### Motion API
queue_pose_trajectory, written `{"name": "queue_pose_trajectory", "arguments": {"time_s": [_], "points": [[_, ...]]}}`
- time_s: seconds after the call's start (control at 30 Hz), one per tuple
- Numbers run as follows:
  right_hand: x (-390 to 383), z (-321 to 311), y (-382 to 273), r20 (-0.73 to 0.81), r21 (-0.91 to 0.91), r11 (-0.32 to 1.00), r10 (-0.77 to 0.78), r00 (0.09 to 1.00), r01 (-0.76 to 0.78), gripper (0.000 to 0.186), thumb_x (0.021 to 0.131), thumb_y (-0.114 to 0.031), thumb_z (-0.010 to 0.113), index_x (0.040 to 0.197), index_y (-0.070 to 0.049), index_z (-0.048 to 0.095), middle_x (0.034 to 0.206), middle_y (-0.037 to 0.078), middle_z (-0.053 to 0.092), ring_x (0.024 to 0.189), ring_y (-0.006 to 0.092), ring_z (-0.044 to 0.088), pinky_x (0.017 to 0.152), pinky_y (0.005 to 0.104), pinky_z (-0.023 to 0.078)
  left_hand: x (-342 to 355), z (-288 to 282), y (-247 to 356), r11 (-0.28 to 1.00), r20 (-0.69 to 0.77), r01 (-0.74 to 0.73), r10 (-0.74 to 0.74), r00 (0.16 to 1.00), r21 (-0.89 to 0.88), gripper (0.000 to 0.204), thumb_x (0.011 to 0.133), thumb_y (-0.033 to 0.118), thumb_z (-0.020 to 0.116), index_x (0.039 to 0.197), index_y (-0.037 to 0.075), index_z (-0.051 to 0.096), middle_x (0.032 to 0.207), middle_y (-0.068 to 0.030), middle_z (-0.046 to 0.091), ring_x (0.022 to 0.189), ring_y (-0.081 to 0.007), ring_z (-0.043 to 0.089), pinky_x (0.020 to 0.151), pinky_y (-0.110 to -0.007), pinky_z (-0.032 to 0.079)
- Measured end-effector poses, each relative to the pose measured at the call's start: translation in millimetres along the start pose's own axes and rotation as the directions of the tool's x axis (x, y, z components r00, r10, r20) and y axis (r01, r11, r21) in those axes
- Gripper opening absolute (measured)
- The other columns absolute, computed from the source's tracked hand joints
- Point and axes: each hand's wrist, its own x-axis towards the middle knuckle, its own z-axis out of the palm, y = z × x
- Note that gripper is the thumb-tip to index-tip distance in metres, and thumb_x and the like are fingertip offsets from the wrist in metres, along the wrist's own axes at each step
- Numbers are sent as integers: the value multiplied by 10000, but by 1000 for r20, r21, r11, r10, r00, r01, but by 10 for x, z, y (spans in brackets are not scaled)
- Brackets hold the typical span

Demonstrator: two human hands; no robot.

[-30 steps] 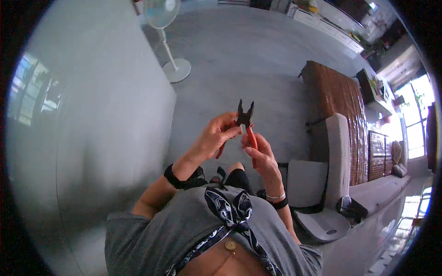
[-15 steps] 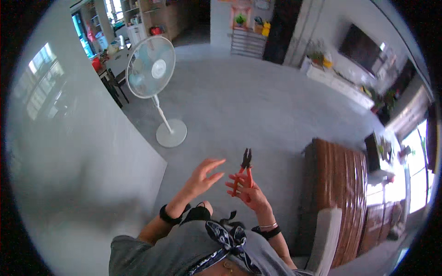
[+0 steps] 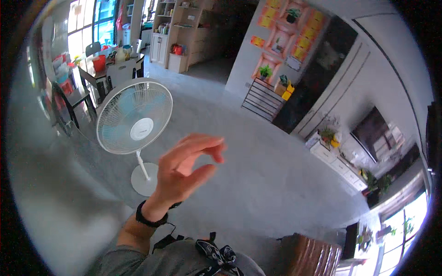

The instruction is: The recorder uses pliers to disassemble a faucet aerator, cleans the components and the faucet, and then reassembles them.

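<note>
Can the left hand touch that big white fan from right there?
Probably not without stepping closer: nothing seems to block the left hand, which looks empty, but the white fan appears to stand farther off on the grey floor.

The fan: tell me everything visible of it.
The fan has a round white guard, pale blue blades, a white hub, a slim pole and a round base, apparently plastic and metal. It stands on the grey floor; whether it spins is unclear. The left hand partly hides the base; no contact shows.

Grey floor (image 3: 258, 179), bright window (image 3: 415, 209)
</note>
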Motion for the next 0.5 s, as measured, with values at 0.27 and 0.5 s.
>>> {"name": "queue_pose_trajectory", "arguments": {"time_s": [0.27,0.5], "points": [[1525,-433,-1181,-9,-84,996,13,1000,-14,508,831,-398,519,1242,-121,409,734,8,511,435,106,373,393,244,306,1779,160,-1308,941,-130,-253,228,965,-225,886,704,442,672,1315,-27,235,891,-159,594,445,-185,548,506,-295,461],[3190,-1185,-2113,-96,5,1000,-16,995,16,470,836,-361,522,1218,-104,426,621,-5,480,394,108,358,349,257,286,2796,-459,-2788,949,-171,-143,97,980,-280,877,712,454,658,1310,-35,243,878,-155,598,445,-178,550,490,-293,456]]}}
